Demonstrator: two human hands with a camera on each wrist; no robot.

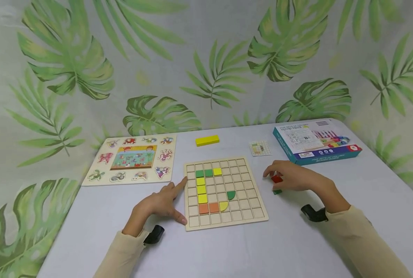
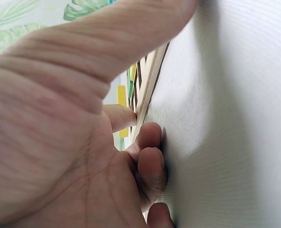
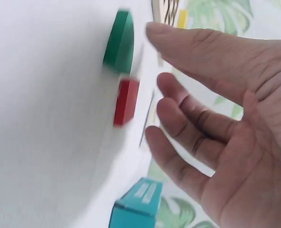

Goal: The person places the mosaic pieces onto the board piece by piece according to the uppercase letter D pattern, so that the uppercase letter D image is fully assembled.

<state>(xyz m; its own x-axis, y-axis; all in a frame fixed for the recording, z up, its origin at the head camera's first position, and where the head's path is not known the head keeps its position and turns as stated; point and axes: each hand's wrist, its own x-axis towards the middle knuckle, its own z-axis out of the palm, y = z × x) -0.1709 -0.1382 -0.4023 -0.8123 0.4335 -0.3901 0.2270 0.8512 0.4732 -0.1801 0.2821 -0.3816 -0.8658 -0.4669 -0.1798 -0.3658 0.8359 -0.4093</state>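
A wooden grid board (image 1: 250, 221) lies at the middle of the table. On it are green squares (image 1: 208, 172), yellow squares (image 1: 201, 189), orange squares (image 1: 214, 207), a yellow quarter-circle (image 1: 223, 206) and a green quarter-circle (image 1: 231, 195). My left hand (image 1: 161, 202) touches the board's left edge with spread thumb and index finger; its other fingertips are near the tabletop in the left wrist view. Right of the board, my right hand (image 1: 294, 176) hovers beside a red block (image 3: 126, 102) and a green curved block (image 3: 120, 42). Its fingers are apart from both and hold nothing.
A sea-animal puzzle board (image 1: 145, 178) lies at the back left. Behind the grid board is a yellow bar (image 1: 207, 140). A small pattern card (image 1: 260, 148) lies back right, beside a teal box (image 1: 328, 156). A leaf-print cloth (image 1: 223, 85) hangs behind.
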